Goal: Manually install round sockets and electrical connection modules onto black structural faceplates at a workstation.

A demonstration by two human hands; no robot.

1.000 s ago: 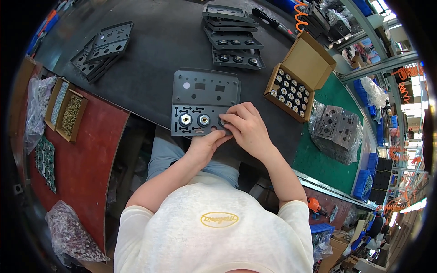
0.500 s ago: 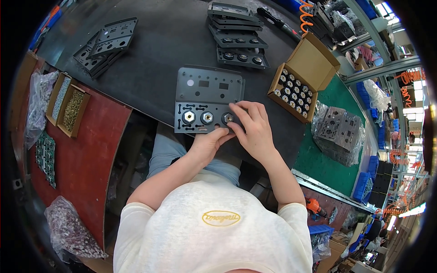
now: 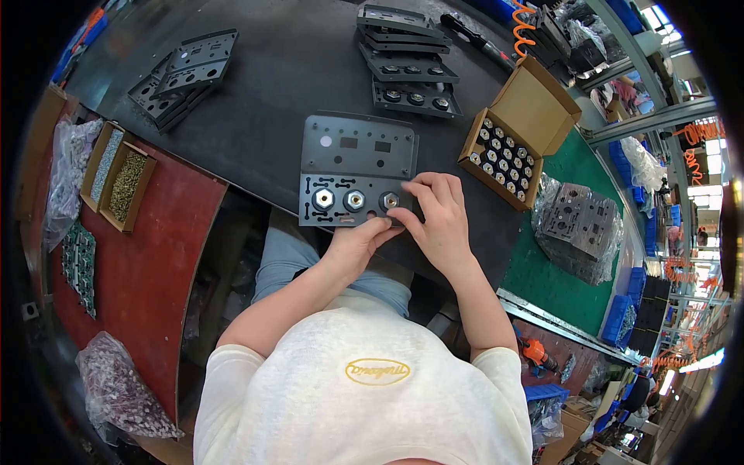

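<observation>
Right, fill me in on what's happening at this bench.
A person works on a dark metal panel lying flat on the black table. Three round fittings sit in its lower row. The right hand covers the rightmost fitting, and the left hand pinches the panel's near edge. An open cardboard box of fittings sits to the right.

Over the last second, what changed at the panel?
Little. Both hands stayed at the third connector on the grey panel: right hand over its right side, left hand at the panel's near edge. The two fitted connectors and open box of connectors kept their places.
</observation>
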